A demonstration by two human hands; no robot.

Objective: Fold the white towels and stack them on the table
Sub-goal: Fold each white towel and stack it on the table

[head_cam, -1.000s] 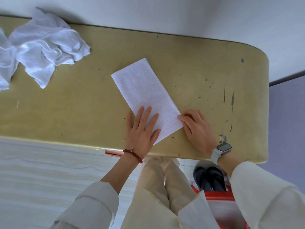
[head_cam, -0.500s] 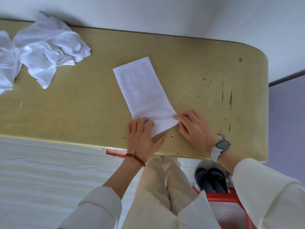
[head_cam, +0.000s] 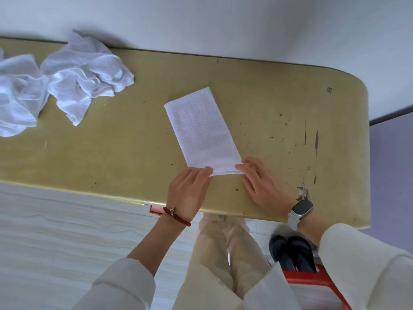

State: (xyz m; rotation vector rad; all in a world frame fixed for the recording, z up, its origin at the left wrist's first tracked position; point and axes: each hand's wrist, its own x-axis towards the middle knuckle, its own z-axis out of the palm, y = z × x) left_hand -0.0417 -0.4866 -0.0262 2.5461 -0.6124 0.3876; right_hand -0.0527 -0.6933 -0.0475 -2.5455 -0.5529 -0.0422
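A white towel (head_cam: 202, 130), folded into a long narrow rectangle, lies on the yellow table (head_cam: 268, 104) and slants from far left to near right. My left hand (head_cam: 190, 189) sits at its near-left corner with fingers curled and the thumb against the near edge, pinching that corner. The fingertips of my right hand (head_cam: 261, 184) rest on the near-right corner, fairly straight, with the thumb apart on the table. A heap of crumpled white towels (head_cam: 67, 79) lies at the far left of the table.
The table's near edge (head_cam: 111, 195) runs just below my hands, and its rounded right end (head_cam: 366, 153) is scuffed. A wall stands behind the table. Below it are my legs, dark shoes (head_cam: 292, 253) and a red stool (head_cam: 312, 278).
The towel has turned to lie straighter and slid away from the edge. My left hand went from flat on the towel to curled at its near-left corner. My right hand stayed at the near-right corner.
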